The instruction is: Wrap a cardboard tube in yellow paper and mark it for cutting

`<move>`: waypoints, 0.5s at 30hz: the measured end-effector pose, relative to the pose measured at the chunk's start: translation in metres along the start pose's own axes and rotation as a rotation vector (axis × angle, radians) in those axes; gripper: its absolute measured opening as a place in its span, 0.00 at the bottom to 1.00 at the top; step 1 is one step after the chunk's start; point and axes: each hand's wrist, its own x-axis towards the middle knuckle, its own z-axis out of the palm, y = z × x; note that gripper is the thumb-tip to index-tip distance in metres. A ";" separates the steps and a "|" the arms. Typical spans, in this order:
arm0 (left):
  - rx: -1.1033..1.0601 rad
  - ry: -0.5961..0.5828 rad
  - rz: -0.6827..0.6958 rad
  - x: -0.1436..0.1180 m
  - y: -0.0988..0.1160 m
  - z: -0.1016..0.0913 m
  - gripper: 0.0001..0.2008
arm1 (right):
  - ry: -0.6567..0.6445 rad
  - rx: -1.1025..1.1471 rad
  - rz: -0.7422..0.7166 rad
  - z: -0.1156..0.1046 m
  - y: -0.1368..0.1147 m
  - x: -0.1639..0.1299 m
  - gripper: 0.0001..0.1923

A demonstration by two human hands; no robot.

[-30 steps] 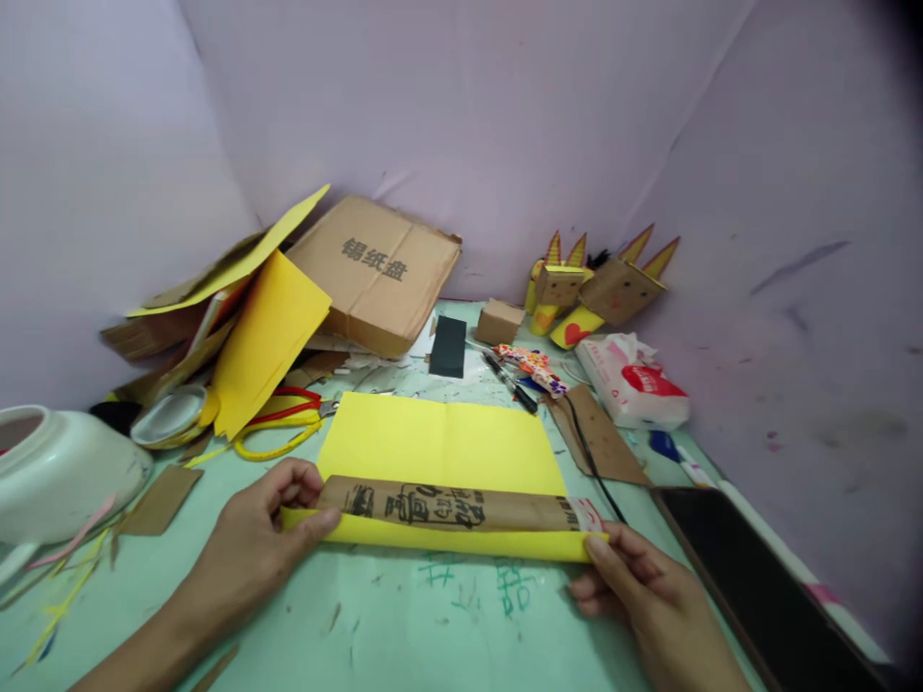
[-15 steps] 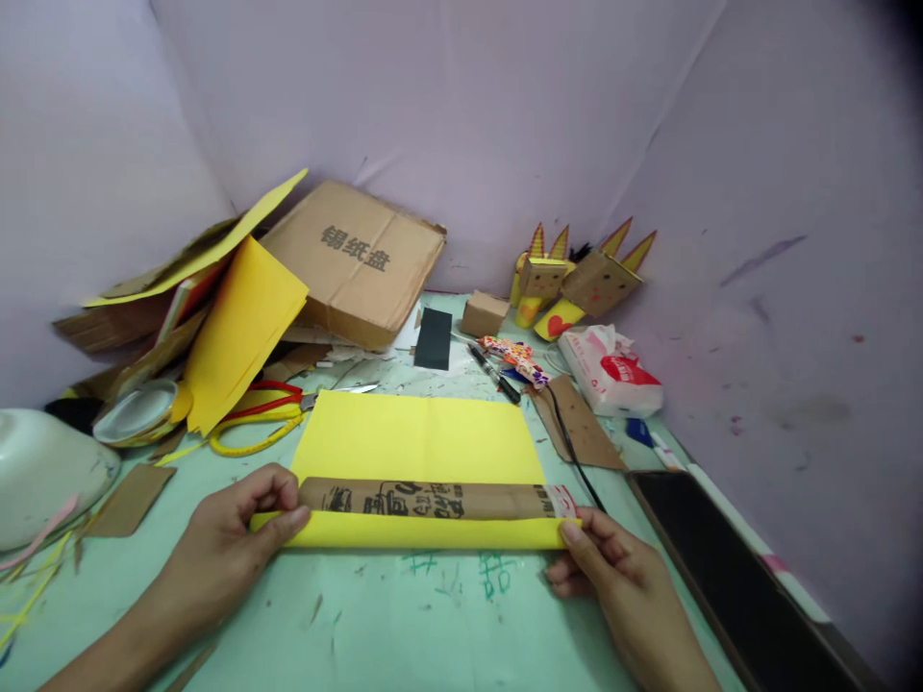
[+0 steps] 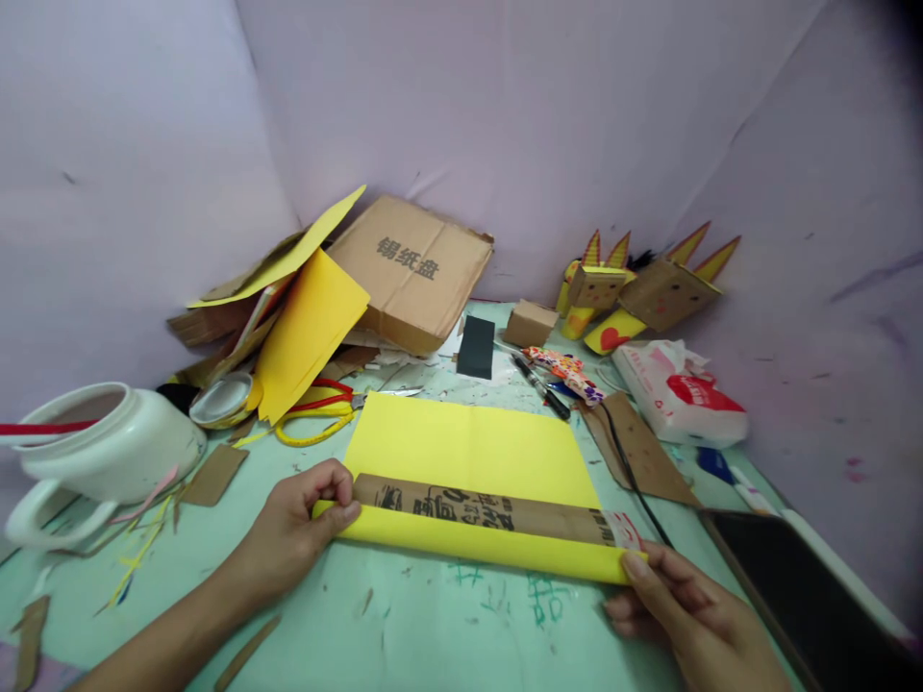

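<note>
White jug (image 3: 108,452), scissors (image 3: 324,408), marker (image 3: 539,387), perhaps phone (image 3: 800,601).

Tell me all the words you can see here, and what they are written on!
"锡纸盘": printed in dark letters on the flat box leaning at the back.
Black print on the brown strip lying on the yellow paper, held by the left hand and right hand: too smeared to read.
Green scribbles on the table below the fold: unreadable.
Red label on the tissue pack: too blurred.
</note>
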 end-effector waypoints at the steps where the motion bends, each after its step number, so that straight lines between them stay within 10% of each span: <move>1: -0.011 -0.004 -0.009 0.001 0.001 0.000 0.09 | 0.009 -0.007 -0.001 0.000 0.000 0.000 0.29; 15: -0.259 -0.189 -0.097 0.006 -0.003 -0.006 0.09 | 0.000 -0.018 0.037 -0.002 0.002 0.003 0.29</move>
